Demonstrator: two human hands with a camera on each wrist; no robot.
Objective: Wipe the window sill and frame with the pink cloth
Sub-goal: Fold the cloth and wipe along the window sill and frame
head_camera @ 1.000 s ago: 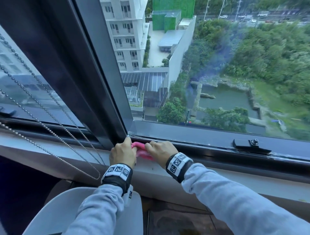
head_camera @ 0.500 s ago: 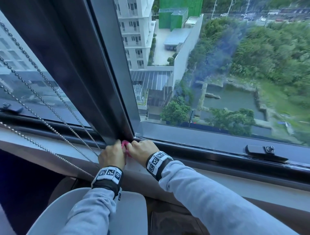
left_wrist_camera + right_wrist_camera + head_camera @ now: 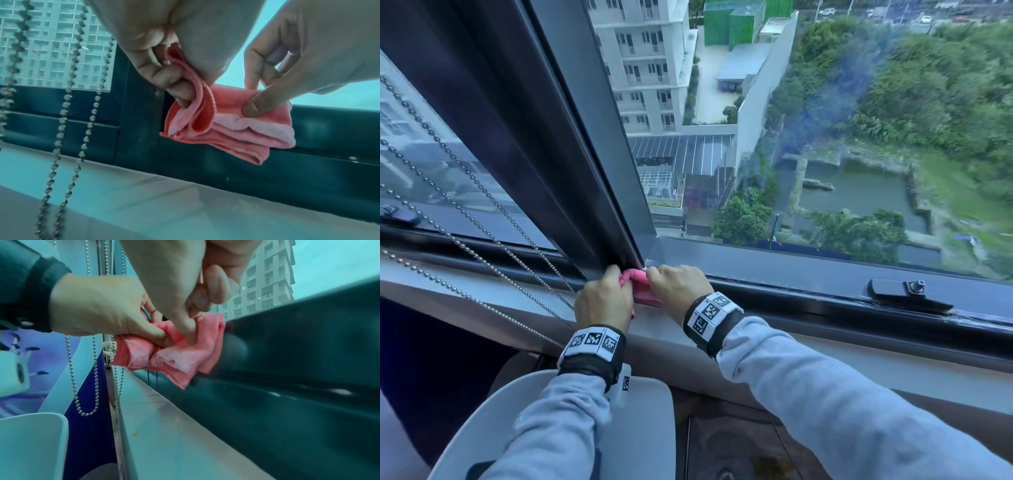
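- Now both hands, left (image 3: 602,301) and right (image 3: 678,287), pinch the cloth (image 3: 226,128) just above the sill (image 3: 482,294), at the frame (image 3: 534,154) corner.
- Soft, light, floppy; probably best gripped bunched.

The folded pink cloth (image 3: 230,126), bunched in layers, hangs just above the pale window sill (image 3: 185,203), against the dark frame (image 3: 139,129) where its upright meets the bottom rail.
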